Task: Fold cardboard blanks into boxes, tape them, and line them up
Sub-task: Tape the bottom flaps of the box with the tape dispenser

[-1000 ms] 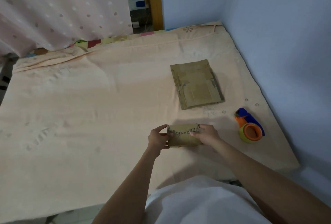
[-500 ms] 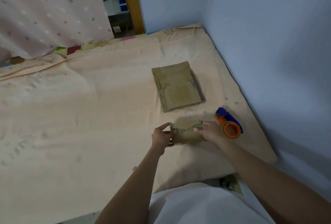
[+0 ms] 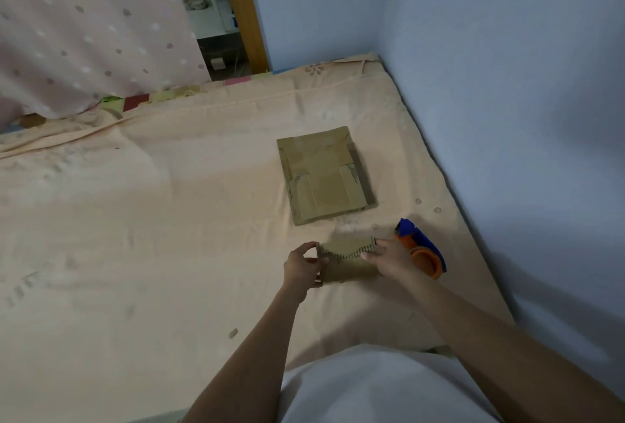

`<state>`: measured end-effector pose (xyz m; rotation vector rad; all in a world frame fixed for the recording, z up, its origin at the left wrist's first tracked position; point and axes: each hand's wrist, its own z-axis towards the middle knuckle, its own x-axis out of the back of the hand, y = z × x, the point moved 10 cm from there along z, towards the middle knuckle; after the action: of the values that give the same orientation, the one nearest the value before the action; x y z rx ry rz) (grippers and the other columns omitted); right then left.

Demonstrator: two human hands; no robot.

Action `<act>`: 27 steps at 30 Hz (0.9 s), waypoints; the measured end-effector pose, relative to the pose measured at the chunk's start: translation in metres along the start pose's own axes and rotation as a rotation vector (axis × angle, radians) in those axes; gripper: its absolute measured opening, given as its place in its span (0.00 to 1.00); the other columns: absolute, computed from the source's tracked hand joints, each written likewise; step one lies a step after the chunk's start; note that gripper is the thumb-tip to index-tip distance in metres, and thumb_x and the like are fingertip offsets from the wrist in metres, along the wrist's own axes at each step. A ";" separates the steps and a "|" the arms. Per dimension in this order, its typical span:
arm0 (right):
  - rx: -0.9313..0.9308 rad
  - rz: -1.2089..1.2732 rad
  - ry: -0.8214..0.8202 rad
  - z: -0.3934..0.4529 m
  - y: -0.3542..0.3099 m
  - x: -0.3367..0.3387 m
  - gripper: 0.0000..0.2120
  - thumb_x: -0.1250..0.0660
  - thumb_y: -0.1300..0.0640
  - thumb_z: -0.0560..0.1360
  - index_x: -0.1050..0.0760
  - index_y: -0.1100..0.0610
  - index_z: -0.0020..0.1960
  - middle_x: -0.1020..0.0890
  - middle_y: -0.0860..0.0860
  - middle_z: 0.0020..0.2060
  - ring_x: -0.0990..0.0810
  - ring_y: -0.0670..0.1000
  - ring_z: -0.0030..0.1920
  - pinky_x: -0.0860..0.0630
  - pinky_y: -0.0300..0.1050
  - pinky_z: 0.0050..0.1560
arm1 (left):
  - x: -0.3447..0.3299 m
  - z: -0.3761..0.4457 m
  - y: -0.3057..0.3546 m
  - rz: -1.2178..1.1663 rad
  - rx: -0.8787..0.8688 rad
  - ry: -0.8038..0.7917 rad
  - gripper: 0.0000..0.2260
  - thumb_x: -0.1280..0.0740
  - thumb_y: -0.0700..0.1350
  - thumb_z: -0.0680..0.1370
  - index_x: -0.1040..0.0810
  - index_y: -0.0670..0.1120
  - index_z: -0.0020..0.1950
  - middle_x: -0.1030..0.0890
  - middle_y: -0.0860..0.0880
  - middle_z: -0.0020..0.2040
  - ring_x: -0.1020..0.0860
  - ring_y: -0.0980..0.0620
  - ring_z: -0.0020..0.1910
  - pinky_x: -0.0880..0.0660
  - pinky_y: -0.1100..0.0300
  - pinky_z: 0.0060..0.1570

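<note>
Cardboard box (image 3: 348, 262) sits between your hands, long axis left-right, left hand (image 3: 301, 268) and right hand (image 3: 389, 258) fingers pinching its ends; tape dispenser (image 3: 421, 248) nearer your right.

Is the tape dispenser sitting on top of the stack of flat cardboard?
No, the tape dispenser lies on the sheet beside the right hand, apart from the flat cardboard stack.

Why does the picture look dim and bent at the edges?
Head view: dim, bluish room light, no glare; soft shadow under the small brown cardboard box held by left hand and right hand; wide lens curves the blue wall and peach bedsheet; detail is soft throughout.
</note>
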<state>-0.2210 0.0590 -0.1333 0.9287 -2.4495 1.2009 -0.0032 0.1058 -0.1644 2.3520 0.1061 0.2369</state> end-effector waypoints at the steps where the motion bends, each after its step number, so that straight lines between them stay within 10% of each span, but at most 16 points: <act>1: 0.012 -0.001 -0.002 0.002 0.000 -0.001 0.19 0.30 0.55 0.79 0.23 0.60 0.68 0.19 0.54 0.63 0.22 0.54 0.63 0.24 0.45 0.59 | 0.000 0.001 -0.002 -0.005 0.005 0.009 0.17 0.26 0.37 0.75 0.21 0.51 0.62 0.17 0.41 0.49 0.17 0.39 0.44 0.17 0.46 0.40; 13: 0.013 -0.014 0.005 0.020 0.012 -0.002 0.26 0.28 0.51 0.77 0.28 0.60 0.72 0.20 0.54 0.65 0.23 0.55 0.66 0.27 0.46 0.63 | -0.008 -0.014 0.039 0.610 -0.347 0.204 0.22 0.28 0.44 0.76 0.26 0.49 0.70 0.23 0.46 0.64 0.25 0.46 0.62 0.27 0.55 0.60; 20: 0.050 -0.092 0.007 0.021 0.010 -0.003 0.13 0.30 0.48 0.78 0.19 0.54 0.59 0.16 0.50 0.52 0.19 0.52 0.54 0.22 0.48 0.55 | -0.059 -0.037 0.061 0.917 -0.633 0.061 0.21 0.32 0.38 0.75 0.23 0.46 0.68 0.25 0.46 0.68 0.30 0.45 0.67 0.30 0.52 0.65; 27: 0.102 -0.087 0.095 0.016 0.014 0.024 0.22 0.37 0.45 0.82 0.25 0.59 0.68 0.18 0.53 0.59 0.19 0.53 0.57 0.24 0.45 0.53 | -0.055 -0.033 0.059 0.894 -0.615 0.020 0.23 0.30 0.43 0.77 0.26 0.49 0.71 0.28 0.51 0.72 0.35 0.51 0.71 0.33 0.58 0.66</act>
<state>-0.2479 0.0425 -0.1404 0.9709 -2.2690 1.3191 -0.0635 0.0785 -0.1073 1.6408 -0.8965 0.6173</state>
